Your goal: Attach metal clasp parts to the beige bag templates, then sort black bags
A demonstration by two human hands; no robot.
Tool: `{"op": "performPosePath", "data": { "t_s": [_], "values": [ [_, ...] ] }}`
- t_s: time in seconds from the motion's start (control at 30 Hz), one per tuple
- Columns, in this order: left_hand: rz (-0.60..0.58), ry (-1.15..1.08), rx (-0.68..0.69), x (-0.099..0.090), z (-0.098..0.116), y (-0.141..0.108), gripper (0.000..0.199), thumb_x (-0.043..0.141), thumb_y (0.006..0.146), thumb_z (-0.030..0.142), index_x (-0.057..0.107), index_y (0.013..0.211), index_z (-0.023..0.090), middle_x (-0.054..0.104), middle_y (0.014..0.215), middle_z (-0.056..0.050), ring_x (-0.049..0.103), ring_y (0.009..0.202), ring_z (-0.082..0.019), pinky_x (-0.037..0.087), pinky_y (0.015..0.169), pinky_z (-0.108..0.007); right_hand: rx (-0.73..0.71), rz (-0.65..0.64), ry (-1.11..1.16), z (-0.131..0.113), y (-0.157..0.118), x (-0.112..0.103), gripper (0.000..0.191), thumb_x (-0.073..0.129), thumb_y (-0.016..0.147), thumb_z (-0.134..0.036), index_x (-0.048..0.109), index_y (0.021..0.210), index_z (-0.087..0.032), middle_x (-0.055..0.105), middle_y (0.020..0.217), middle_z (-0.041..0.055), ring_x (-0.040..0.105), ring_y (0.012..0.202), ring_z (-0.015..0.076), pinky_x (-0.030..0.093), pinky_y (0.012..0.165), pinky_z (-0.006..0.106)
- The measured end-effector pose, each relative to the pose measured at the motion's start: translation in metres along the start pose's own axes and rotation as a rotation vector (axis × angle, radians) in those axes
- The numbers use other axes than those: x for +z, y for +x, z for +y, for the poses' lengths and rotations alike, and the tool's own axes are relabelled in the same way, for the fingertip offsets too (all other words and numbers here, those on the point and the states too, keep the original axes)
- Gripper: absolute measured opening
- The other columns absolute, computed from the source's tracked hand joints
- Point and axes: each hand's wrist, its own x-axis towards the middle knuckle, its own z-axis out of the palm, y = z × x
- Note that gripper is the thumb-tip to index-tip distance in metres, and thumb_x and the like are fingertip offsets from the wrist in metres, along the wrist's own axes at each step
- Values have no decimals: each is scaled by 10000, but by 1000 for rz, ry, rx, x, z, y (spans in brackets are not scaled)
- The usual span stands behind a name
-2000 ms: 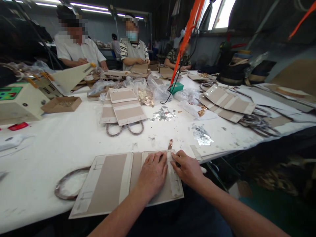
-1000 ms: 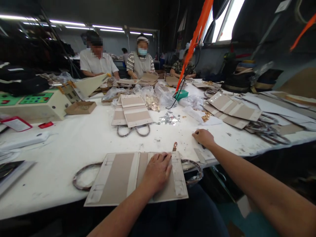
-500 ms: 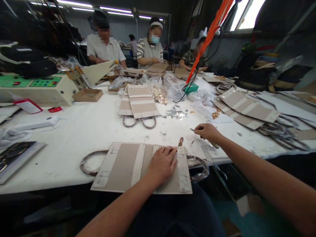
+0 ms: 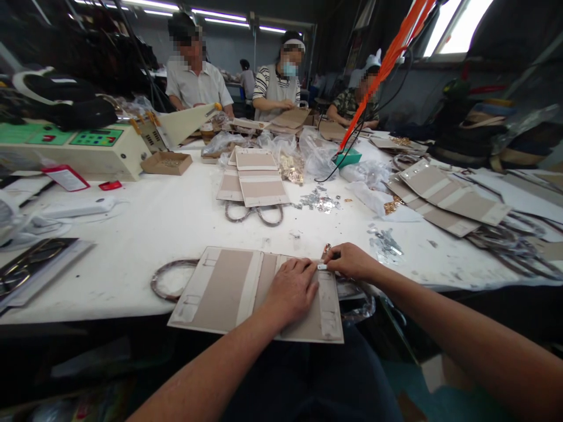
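Beige board (image 4: 222,290), left grip (image 4: 292,290) atop, tab (image 4: 322,267) in right grip (image 4: 350,261), label (image 4: 65,177) seemingly printed

Matt cardboard-like panel (image 4: 224,282) with smooth paper-like strips (image 4: 250,286), shiny metal plates (image 4: 387,244), glossy plastic-wrapped handle (image 4: 155,285).

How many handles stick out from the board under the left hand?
2: one handle at the left edge of the board, another handle at its right edge, partly hidden.
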Motion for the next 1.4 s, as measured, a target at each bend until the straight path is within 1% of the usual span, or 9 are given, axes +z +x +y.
{"op": "performPosePath", "data": {
  "t_s": [0.1,0.3,0.43,0.53,0.77,0.83,1.0,1.27,1.4],
  "values": [
    [2,-12,-8,0,0,1,474,552,1008,359,530,1453,195,561,1388,-45,460,1245,-260,381,1111,-441,-23,24,-51,-4,-2,1,208,600,747,-179,769,867,-162,688,708,-4,587,585,120,418,569,229],
    [15,-45,12,-1,0,0,466,555,1008,337,528,1460,225,566,1372,-35,465,1246,-247,380,1117,-429,-118,126,-176,1,-4,13,191,616,777,-184,772,887,-188,733,905,17,646,868,160,423,788,252],
    [36,-50,9,0,0,0,479,568,1000,333,527,1463,215,572,1371,-43,467,1242,-250,383,1114,-431,-199,263,-443,6,-12,25,241,548,901,-310,767,980,-249,726,1037,21,656,967,202,396,804,301],
    [40,-45,14,0,0,0,473,561,1003,328,528,1462,216,574,1366,-42,466,1243,-246,384,1117,-428,-206,301,-548,11,-20,30,291,495,965,-376,736,1093,-273,708,1106,21,666,964,215,378,767,319],
    [37,-38,23,-1,0,0,480,552,1017,376,528,1470,220,567,1375,-48,466,1245,-247,383,1118,-434,-184,348,-364,26,-29,29,303,607,925,-434,671,1177,-278,714,1052,-20,656,946,178,401,819,296],
    [36,-38,16,-1,0,0,495,563,1013,408,529,1471,225,567,1376,-45,466,1250,-253,382,1119,-437,-171,319,-324,28,-33,29,257,629,905,-427,690,1089,-259,712,966,-18,637,877,164,395,786,289],
    [17,-45,-1,-1,1,2,512,586,998,422,535,1473,238,559,1396,-44,466,1257,-257,378,1127,-429,-117,103,-160,27,-43,32,126,653,826,-303,694,902,-211,681,834,-13,597,780,137,388,710,261],
    [-15,-26,-13,-2,3,4,521,626,972,398,541,1463,244,549,1395,-58,460,1258,-265,397,1101,-452,-108,111,-126,31,-39,44,167,603,810,-246,709,939,-233,691,882,-10,589,798,150,392,723,268],
    [-42,-23,-26,-5,3,3,543,614,975,385,519,1494,257,531,1419,-52,453,1283,-265,394,1114,-454,-145,75,-127,27,-42,38,198,607,787,-233,737,936,-225,705,875,-6,612,815,158,405,734,268]
  ]
}}
